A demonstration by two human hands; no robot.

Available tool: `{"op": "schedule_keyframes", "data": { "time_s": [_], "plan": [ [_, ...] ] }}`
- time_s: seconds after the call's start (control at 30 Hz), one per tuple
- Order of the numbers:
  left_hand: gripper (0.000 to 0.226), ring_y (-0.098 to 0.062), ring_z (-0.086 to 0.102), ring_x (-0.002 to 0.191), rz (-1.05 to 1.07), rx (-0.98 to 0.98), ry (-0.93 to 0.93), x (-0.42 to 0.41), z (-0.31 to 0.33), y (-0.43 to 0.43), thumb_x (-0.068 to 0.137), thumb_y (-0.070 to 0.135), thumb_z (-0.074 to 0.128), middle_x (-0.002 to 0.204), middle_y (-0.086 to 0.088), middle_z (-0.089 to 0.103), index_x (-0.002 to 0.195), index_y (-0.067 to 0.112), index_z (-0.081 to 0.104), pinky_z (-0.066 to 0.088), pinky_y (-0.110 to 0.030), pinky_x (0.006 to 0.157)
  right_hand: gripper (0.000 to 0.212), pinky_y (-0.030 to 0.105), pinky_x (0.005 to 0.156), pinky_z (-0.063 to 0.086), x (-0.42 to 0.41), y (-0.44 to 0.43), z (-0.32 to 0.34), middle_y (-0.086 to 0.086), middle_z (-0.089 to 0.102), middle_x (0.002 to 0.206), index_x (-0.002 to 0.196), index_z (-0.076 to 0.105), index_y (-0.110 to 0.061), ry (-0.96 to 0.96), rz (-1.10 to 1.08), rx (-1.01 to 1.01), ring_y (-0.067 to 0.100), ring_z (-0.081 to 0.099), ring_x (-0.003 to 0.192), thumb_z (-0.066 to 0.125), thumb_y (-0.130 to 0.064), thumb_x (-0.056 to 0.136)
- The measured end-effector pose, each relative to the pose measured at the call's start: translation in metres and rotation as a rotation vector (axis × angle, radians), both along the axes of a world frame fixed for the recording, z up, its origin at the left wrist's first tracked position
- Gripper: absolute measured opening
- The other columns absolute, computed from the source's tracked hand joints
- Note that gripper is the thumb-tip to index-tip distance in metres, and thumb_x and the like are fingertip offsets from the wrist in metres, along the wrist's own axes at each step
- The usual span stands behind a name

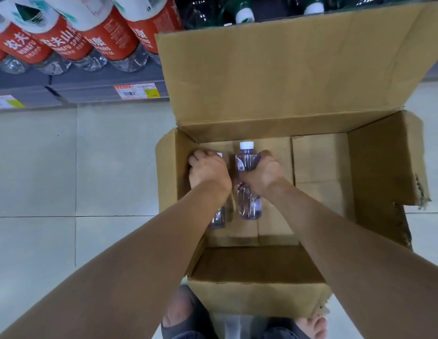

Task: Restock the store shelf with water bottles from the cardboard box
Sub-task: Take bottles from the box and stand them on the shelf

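Red labels on the big bottles [66, 42] at the top left, printed in white with 农夫山 and NONGFU SPRI, cut off after that. Below them, on the edge of the grey shelf [90, 79], an orange and white price tag [137, 91] with a barcode, print too small to read. A second tag [7, 102] at the far left. Behind the tall box flap, dark green bottles [244, 15] with white caps.

Down in the cardboard box [262, 294], open at the top, two small clear water bottles, side by side near the left wall. Right bottle [248, 206]: white cap toward the shelf, bottom toward the person, long side running from near to far. On it, a small label with a tiny code, too blurry to read. Left bottle [218, 220]: turned the same way, mostly hidden under the arm, with a bit of white cap peeking out beside the knuckles.

Right hand [262, 172] with fingers curled round the right bottle just below its neck. Left hand [208, 171] with fingers curled down over the top of the left bottle, close to the box wall.

Under the box, a floor [41, 167] of big pale tiles. At the bottom edge, two feet in dark sandals [191, 299].
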State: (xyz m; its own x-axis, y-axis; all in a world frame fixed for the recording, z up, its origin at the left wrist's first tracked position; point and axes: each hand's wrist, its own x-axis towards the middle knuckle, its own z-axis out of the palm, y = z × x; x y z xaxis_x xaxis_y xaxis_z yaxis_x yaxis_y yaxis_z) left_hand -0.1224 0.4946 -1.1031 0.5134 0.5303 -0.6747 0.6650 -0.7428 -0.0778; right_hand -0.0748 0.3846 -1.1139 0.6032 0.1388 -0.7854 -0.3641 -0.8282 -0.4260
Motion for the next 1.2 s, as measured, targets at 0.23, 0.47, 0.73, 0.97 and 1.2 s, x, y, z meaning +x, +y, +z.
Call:
{"op": "schedule_keyframes", "data": {
  "time_s": [0.23,0.47,0.73,0.97,1.2],
  "plan": [
    [0.064,-0.037,0.056,0.124,0.414,-0.147,-0.096,-0.004,-0.016,-0.016,0.099,0.027,0.065,0.141,-0.017,0.046,0.151,0.016,0.030,0.051,-0.043,0.098,0.061,0.030,0.067,0.056,0.021,-0.049,0.012,0.000,0.069,0.098,0.123,0.055,-0.018,-0.024,-0.013,0.111,0.024,0.069,0.087,0.090,-0.020,0.072],
    [0.056,-0.029,0.063,0.110,0.589,-0.290,-0.357,-0.018,0.027,-0.033,0.087,0.026,0.080,0.122,-0.008,0.062,0.125,0.018,0.040,0.054,-0.039,0.093,0.067,0.021,0.062,0.058,0.010,-0.074,0.070,0.000,0.069,0.102,0.133,0.054,-0.021,-0.014,-0.088,0.239,0.012,0.069,0.079,0.090,-0.021,0.077],
    [0.038,-0.021,0.060,0.095,0.332,-0.467,-0.536,-0.027,0.211,-0.018,0.085,0.027,0.080,0.109,0.000,0.064,0.110,0.022,0.052,0.042,-0.024,0.079,0.059,0.020,0.075,0.056,0.008,-0.082,0.262,-0.008,0.067,0.102,0.125,0.053,-0.031,-0.152,-0.091,0.289,0.012,0.069,0.092,0.086,-0.019,0.077],
    [0.053,-0.022,0.067,0.094,0.234,-0.494,-0.712,-0.022,0.462,0.024,0.075,0.033,0.090,0.100,0.005,0.073,0.117,0.022,0.061,0.053,-0.035,0.084,0.067,0.026,0.079,0.058,0.023,-0.060,0.507,-0.012,0.072,0.102,0.128,0.052,-0.025,-0.347,-0.074,0.369,0.007,0.071,0.088,0.090,-0.021,0.073],
    [0.057,-0.012,0.065,0.087,0.066,-0.464,-0.900,-0.023,0.681,0.056,0.070,0.035,0.095,0.091,0.012,0.069,0.118,0.029,0.065,0.046,-0.025,0.072,0.085,0.046,0.091,0.059,0.020,-0.031,0.722,-0.005,0.071,0.116,0.130,0.053,-0.028,-0.484,0.058,0.464,0.014,0.073,0.098,0.086,-0.044,0.054]
  ]
}}
